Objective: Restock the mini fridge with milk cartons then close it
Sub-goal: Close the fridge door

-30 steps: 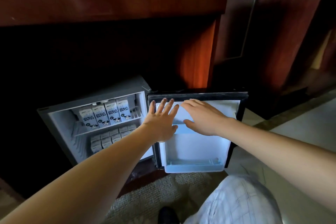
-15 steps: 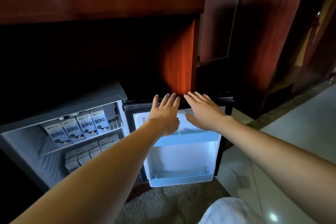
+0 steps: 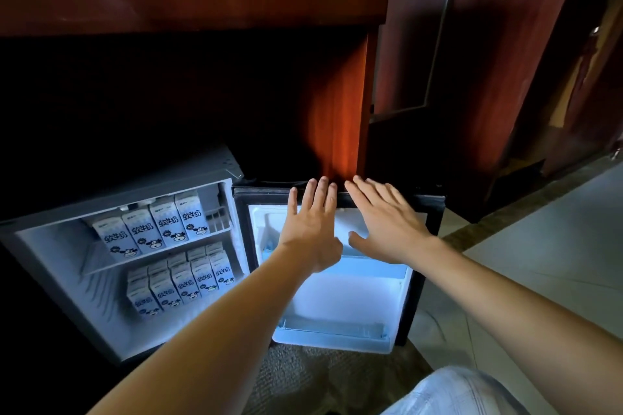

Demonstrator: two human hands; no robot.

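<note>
The grey mini fridge (image 3: 188,184) stands open under a dark wooden counter, lit inside. Several white milk cartons (image 3: 153,229) with cow prints line its upper shelf, and several more cartons (image 3: 183,283) fill the bottom. The fridge door (image 3: 350,307) is swung wide to the right, its white inner side facing me. My left hand (image 3: 312,229) and my right hand (image 3: 386,227) lie flat, fingers spread, side by side against the upper part of the door's inner face, fingertips at its top edge. Neither hand holds anything.
A reddish wooden panel (image 3: 337,118) rises right behind the door. A dark wooden door and frame (image 3: 472,61) stand at the right. A woven rug (image 3: 320,377) lies in front of the fridge, pale tiled floor (image 3: 546,253) at the right. My knee (image 3: 462,392) shows at the bottom.
Both hands slid up the door's inner face to its top edge. The view shifted and the fridge interior is seen more squarely.
</note>
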